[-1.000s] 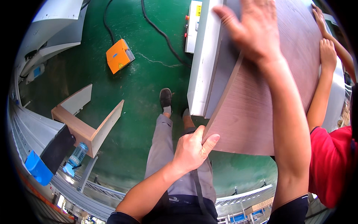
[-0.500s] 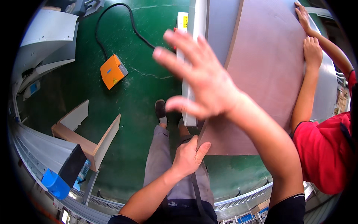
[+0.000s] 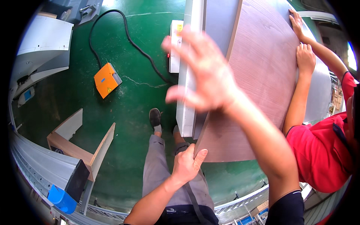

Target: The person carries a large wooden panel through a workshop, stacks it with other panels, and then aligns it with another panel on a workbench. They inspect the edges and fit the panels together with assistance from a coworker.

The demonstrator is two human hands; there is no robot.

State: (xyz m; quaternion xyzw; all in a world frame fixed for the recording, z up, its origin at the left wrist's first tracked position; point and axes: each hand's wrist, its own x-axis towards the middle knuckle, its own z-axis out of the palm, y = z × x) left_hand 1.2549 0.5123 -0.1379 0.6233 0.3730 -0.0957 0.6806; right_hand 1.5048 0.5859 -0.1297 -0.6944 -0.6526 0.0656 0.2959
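Note:
A large brown wood-grain board [image 3: 262,67] lies flat on the machine's grey table [image 3: 219,22], its near end sticking out past the table. My left hand [image 3: 187,165] is closed around the board's near left corner, with the thumb on top and the fingers hidden under the edge. Above the board's left side, my right hand [image 3: 210,71] is raised with spread fingers, blurred by motion and holding nothing. On the board's right edge rest a co-worker's two hands, one farther hand [image 3: 296,22] and one nearer hand [image 3: 305,58].
An orange foot pedal [image 3: 107,79] with a black cable [image 3: 131,39] lies on the green floor. Left of me stands a U-shaped wooden piece [image 3: 73,146] beside a metal rail [image 3: 41,150] with a blue holder [image 3: 62,198]. A co-worker in a red shirt [image 3: 315,157] is close on my right.
The whole view has shifted slightly, so the floor items appear lower and farther left. My right hand stays raised and has moved a little rightward over the board. My left hand keeps its grip.

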